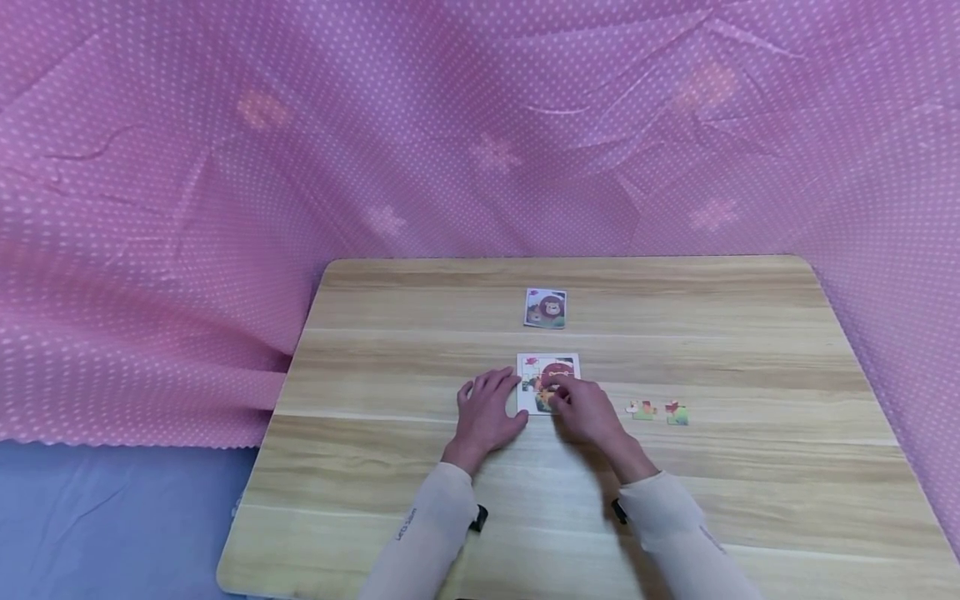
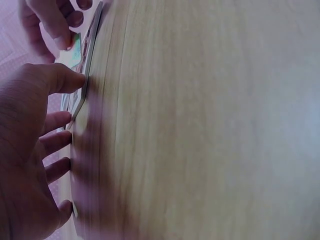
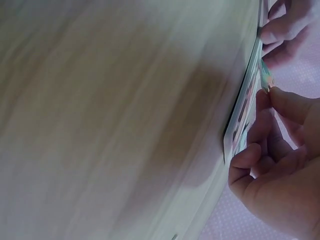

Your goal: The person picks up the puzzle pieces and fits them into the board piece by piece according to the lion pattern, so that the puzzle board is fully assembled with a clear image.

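A small white-bordered puzzle board (image 1: 527, 403) with a brown lion picture lies flat on the table. My left hand (image 1: 487, 412) rests along its left side, fingers spread, with the thumb touching the near edge. Over the board's right part, my right hand (image 1: 588, 408) pinches a puzzle piece (image 3: 266, 75) between thumb and index finger. In the right wrist view this piece shows green and orange and stands tilted above the board; fingers partly hide it. Several fitted pieces show on the board, though the right hand covers some of its picture.
Two loose puzzle pieces (image 1: 642, 409) lie right of the board, the farther one (image 1: 677, 413) showing red and green. Beyond the board sits a picture card (image 1: 545, 308) with a similar lion. Pink dotted cloth (image 1: 480, 125) hangs behind the wooden table (image 1: 375, 467).
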A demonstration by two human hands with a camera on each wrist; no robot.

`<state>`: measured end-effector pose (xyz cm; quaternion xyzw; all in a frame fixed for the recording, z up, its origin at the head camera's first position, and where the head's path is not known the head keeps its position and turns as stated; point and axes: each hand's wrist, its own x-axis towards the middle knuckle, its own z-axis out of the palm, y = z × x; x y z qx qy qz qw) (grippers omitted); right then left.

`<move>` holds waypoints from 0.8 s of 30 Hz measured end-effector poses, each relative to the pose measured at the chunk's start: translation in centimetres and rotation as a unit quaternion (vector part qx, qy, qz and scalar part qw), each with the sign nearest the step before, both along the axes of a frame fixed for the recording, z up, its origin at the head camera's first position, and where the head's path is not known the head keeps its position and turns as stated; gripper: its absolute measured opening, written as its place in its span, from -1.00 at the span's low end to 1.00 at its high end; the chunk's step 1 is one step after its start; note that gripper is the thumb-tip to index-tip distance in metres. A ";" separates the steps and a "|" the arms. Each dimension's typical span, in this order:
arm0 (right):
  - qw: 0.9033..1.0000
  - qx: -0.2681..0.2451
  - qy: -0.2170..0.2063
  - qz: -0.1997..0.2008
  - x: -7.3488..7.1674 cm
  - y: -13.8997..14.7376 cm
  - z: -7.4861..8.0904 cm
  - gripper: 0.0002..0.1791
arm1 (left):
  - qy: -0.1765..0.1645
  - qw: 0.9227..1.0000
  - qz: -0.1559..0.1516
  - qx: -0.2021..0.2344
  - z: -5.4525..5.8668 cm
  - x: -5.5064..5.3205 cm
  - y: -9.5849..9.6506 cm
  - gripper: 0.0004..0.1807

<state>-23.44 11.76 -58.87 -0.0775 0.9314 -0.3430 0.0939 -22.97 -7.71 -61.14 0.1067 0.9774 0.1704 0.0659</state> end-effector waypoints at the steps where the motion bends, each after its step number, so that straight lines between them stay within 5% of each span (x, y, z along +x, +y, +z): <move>1: 1.000 0.000 0.004 0.000 0.0 -0.2 -0.1 -0.73 | -0.001 1.000 0.000 0.000 0.0 0.0 0.0 -0.33; 24: 0.999 0.034 0.000 -0.002 -0.4 -3.0 -1.4 -0.75 | 0.003 1.000 -0.005 0.001 -1.3 -0.2 -0.8 -0.34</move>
